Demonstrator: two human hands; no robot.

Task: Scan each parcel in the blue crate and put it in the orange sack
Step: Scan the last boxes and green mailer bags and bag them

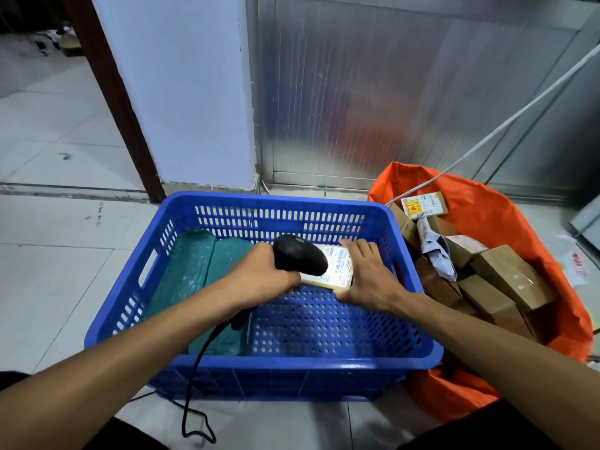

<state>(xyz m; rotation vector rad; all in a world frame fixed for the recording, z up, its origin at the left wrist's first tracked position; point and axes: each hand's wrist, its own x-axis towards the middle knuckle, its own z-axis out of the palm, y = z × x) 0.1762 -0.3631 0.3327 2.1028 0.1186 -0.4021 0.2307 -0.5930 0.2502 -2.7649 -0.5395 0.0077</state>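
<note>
- The blue crate (207, 203) fills the middle of the frame. Inside it, toward the centre right, lies a small box (341, 271) with a white label facing up.
- The left hand (259, 277) is curled round the handle of a black scanner (300, 254), whose head hangs right over the left part of the label. A bright patch on the label suggests the scan is under way. The scanner's cord (194, 368) trails down over the crate's near rim to the floor at the bottom of the frame.
- The right hand (370, 274) lies on the box's right side, fingers along its far right edge and thumb low at the near corner. I judge it a loose hold that steadies the box. Whether the fingers wrap under the box cannot be seen.
- The box's long side runs from the near centre toward the far right of the crate, so the right hand spans its short width.
- The orange sack (487, 203) sits open at the right of the frame, touching the crate's right wall, with brown boxes (506, 274) already piled inside.
- The point that matters for the coming move is that the sack lies to the right of the box, on the same side as the right hand. That hand is nearer and looks best placed to lift the box over the crate's right rim.
- Two green padded bags (194, 274) lie along the left side of the crate, seemingly not yet scanned, so the task looks well along but unfinished.
</note>
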